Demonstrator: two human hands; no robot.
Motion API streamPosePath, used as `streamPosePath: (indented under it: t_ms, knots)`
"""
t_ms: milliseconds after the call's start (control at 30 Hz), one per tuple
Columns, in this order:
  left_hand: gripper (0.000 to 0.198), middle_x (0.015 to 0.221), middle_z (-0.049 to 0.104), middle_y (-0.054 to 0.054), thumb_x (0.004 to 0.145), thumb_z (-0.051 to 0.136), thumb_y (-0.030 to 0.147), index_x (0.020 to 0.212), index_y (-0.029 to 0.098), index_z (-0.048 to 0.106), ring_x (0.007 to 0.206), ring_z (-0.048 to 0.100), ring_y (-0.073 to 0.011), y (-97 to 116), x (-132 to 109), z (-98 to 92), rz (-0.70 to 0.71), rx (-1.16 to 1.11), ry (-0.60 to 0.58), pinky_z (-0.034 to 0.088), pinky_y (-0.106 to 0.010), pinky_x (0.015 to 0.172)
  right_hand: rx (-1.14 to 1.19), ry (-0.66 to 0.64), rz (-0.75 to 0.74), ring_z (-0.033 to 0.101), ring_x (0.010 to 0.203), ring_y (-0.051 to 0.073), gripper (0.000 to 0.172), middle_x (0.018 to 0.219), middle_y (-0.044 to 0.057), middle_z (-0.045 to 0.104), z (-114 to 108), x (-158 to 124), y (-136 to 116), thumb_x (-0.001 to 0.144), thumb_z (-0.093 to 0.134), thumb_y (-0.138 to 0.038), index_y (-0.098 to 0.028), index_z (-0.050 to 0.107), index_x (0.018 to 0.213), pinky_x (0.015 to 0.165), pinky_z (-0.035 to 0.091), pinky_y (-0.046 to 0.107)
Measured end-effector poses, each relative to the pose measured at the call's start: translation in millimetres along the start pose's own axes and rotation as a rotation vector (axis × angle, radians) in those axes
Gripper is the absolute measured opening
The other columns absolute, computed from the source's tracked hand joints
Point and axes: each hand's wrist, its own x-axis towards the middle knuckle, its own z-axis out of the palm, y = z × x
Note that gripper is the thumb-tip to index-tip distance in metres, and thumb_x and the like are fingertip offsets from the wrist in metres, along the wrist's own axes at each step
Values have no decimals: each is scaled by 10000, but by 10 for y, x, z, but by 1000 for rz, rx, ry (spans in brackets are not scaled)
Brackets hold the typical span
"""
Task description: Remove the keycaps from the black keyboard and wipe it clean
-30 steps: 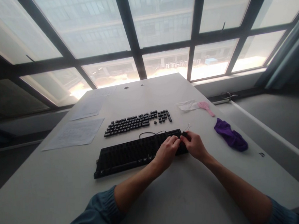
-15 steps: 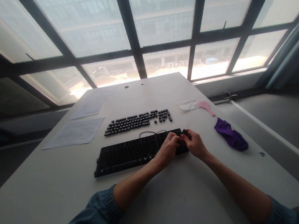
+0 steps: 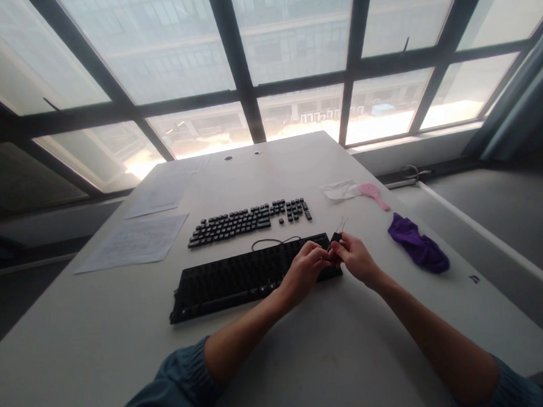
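Observation:
A black keyboard base without its keycaps lies on the white table. My left hand and my right hand meet over its right end, fingers pinched together. My right hand holds a small black keycap puller whose thin wire prongs point up and away. What my left fingers pinch is hidden between the hands. Rows of loose black keycaps lie laid out behind the keyboard.
Paper sheets lie at the left of the table. A white tissue, a pink brush and a purple cloth sit to the right. Large windows stand behind the table; its right edge drops to the floor.
Both hands have lifted slightly off the keyboard's right end, and the puller's prongs now stand clear above my right fingers.

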Motion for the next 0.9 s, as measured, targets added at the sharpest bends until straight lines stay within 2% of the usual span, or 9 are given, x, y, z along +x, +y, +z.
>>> streamPosePath:
  t_ms: [167,367,567,733,900]
  knots:
    - [178,966,539,-61,980,525,306,918,181,636,841,550,-161,11,-12,4,-2,31,82,472,-289,765,47,31,-52,634,547,161,316,698,27,693,48,-37,-34,870,644,-487,-187,552,901,488,534,279]
    - [169,947,542,-54,980,521,296,912,190,635,807,554,-154,12,-16,11,-2,60,165,483,-275,725,46,94,-97,666,602,174,321,756,41,717,158,-99,-121,844,670,-497,-195,560,855,560,570,293]
    - [158,1072,519,-74,981,519,301,944,201,635,802,578,-143,-3,-42,15,17,100,228,506,-283,710,8,150,-69,683,592,197,347,778,52,732,246,-159,-149,846,642,-544,-209,555,875,568,576,315]
    - [170,974,547,-61,966,551,325,930,199,659,819,578,-161,-60,-42,23,17,30,250,505,-301,742,23,205,-91,674,563,202,322,760,59,730,264,-175,-139,871,626,-525,-213,547,883,561,574,327]
    - [222,882,591,-38,919,626,388,840,184,666,760,575,-146,-73,-10,40,-39,-92,287,500,-272,694,0,190,-158,670,611,198,268,810,75,735,252,-166,-145,909,588,-474,-212,547,865,605,566,327]
